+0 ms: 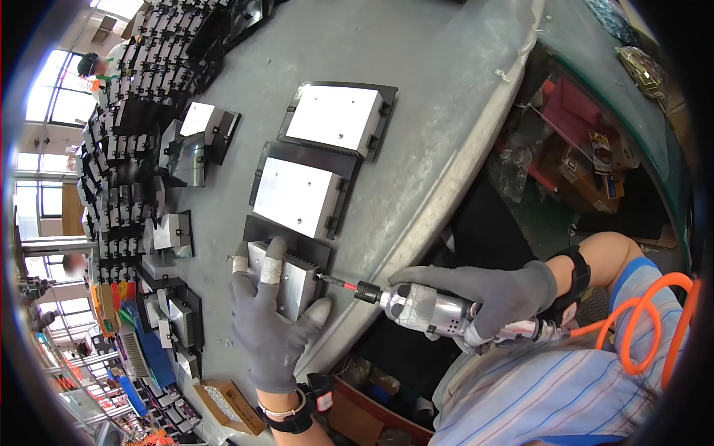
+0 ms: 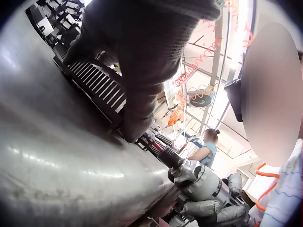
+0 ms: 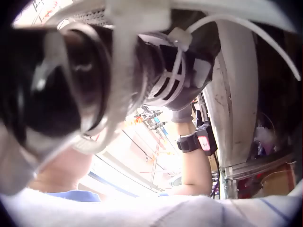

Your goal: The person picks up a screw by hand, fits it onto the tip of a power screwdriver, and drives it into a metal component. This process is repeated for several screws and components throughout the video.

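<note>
My grey-gloved left hand (image 1: 271, 334), two fingertips wrapped in white tape, holds a small finned metal heat sink (image 1: 301, 282) that sits on a black plate. In the left wrist view, its fingers and thumb span the heat sink (image 2: 97, 82). My gloved right hand (image 1: 513, 293) grips a silver air screwdriver (image 1: 424, 306), its orange hose (image 1: 632, 334) trailing to the right. The red-sleeved bit (image 1: 338, 282) points at the heat sink's near side, with its tip right at that edge. The right wrist view shows mostly the tool's body up close.
Two silver boxes on black plates, one nearer (image 1: 294, 195) and one farther (image 1: 335, 115), lie beyond my left hand on the grey table (image 1: 416, 134). Many black-and-silver units (image 1: 141, 97) crowd the left side. A cardboard tray (image 1: 230, 405) lies near my left wrist; cartons (image 1: 576, 178) fill a space below the table edge.
</note>
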The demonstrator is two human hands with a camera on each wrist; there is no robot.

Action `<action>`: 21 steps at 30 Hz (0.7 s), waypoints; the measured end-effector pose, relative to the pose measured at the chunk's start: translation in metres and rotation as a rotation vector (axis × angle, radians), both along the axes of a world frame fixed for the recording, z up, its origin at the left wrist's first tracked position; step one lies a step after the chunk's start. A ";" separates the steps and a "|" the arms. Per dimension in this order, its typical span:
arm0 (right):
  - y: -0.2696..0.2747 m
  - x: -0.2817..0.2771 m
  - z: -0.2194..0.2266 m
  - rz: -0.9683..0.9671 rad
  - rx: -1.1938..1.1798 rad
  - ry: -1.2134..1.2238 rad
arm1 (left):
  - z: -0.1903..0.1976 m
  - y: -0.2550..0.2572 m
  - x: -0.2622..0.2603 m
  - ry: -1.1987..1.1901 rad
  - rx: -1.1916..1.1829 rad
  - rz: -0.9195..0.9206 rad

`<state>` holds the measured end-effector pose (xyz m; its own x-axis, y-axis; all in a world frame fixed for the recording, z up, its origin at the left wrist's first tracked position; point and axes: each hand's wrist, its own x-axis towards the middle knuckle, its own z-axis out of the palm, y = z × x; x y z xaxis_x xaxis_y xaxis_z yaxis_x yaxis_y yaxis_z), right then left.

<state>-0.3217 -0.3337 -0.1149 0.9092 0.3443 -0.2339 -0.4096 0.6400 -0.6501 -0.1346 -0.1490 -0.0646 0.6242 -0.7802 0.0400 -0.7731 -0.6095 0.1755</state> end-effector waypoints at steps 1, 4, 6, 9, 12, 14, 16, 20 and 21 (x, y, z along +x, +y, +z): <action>-0.001 -0.001 0.002 0.001 0.001 -0.002 | 0.000 0.000 -0.001 -0.002 0.001 0.001; -0.002 0.000 0.006 0.067 -0.082 0.025 | -0.001 0.001 0.000 0.004 -0.023 -0.025; -0.001 0.000 0.003 0.049 -0.015 0.036 | -0.003 0.003 0.002 -0.003 -0.037 -0.051; -0.003 0.000 0.009 0.070 -0.111 0.009 | 0.001 0.001 -0.002 -0.011 0.037 0.004; -0.002 -0.011 0.012 0.010 -0.111 -0.045 | 0.000 0.004 -0.008 0.090 -0.043 0.027; -0.006 -0.025 0.017 0.078 -0.136 -0.074 | -0.005 0.017 -0.014 -0.020 -0.106 -0.029; -0.007 -0.030 0.017 0.158 -0.245 -0.122 | -0.019 0.037 -0.017 0.072 -0.465 0.110; 0.002 -0.028 0.013 0.242 -0.345 -0.171 | -0.036 0.123 0.011 0.054 -0.804 0.683; 0.005 -0.025 0.012 0.280 -0.394 -0.202 | -0.031 0.129 0.013 0.057 -0.810 0.684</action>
